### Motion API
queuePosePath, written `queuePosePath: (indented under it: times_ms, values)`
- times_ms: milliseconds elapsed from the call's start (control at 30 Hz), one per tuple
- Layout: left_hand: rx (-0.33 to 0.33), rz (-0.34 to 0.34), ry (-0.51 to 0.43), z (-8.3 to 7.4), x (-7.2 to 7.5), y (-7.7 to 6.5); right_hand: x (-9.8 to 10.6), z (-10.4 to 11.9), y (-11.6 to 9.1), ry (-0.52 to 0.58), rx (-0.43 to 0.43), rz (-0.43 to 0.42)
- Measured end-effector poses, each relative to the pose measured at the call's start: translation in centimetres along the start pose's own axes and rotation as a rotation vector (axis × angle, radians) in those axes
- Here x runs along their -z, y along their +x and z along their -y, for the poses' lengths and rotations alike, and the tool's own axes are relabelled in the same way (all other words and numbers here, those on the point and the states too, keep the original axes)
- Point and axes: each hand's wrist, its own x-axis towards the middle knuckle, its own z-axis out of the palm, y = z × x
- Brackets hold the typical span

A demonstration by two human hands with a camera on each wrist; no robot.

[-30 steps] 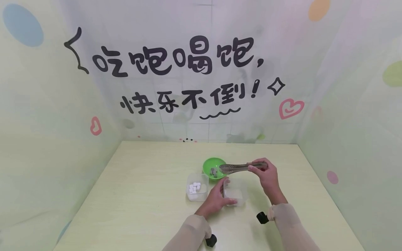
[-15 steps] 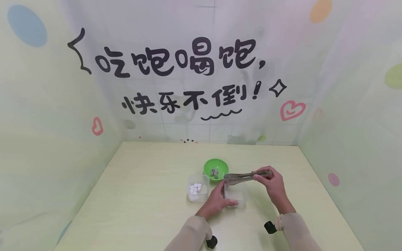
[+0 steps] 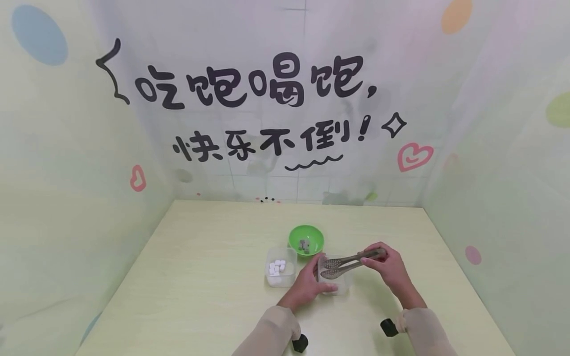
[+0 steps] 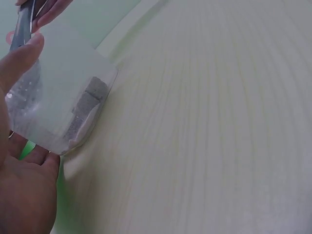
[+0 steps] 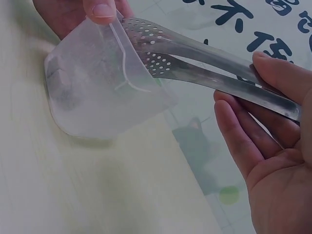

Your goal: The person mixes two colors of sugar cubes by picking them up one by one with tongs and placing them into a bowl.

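My left hand (image 3: 305, 288) holds a clear plastic container (image 5: 97, 92) by its sides, thumb on the near wall. Through the wall in the left wrist view, grey cubes (image 4: 87, 105) show at its bottom. The right hand (image 3: 394, 272) pinches metal tongs (image 5: 200, 63) by the handle end, between thumb and fingers. Their perforated heads reach into the container's mouth, slightly parted, and I see no cube between them. Behind it stands a green bowl (image 3: 319, 234) with several grey cubes (image 3: 304, 245) in it.
A second clear container (image 3: 291, 282) with several white cubes (image 3: 277, 267) stands left of the left hand, close to the bowl. All rest on a pale wooden table (image 3: 200, 277). Printed curtains (image 3: 267, 188) enclose the back and sides.
From beside the green bowl, the tongs have come right and towards me, down into the held container, and their heads have spread apart. The left hand stays on the container.
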Motion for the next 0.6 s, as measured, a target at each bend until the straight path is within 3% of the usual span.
queuePosePath:
  times_ms: [167,600]
  values:
    - [0.010,0.005,-0.009,-0.05,0.00,0.01,-0.07,-0.05,0.27,-0.038,-0.025,0.056]
    - [0.022,0.000,0.014,-0.07,0.07,-0.02,-0.48,-0.66,0.78,-0.164,0.011,0.147]
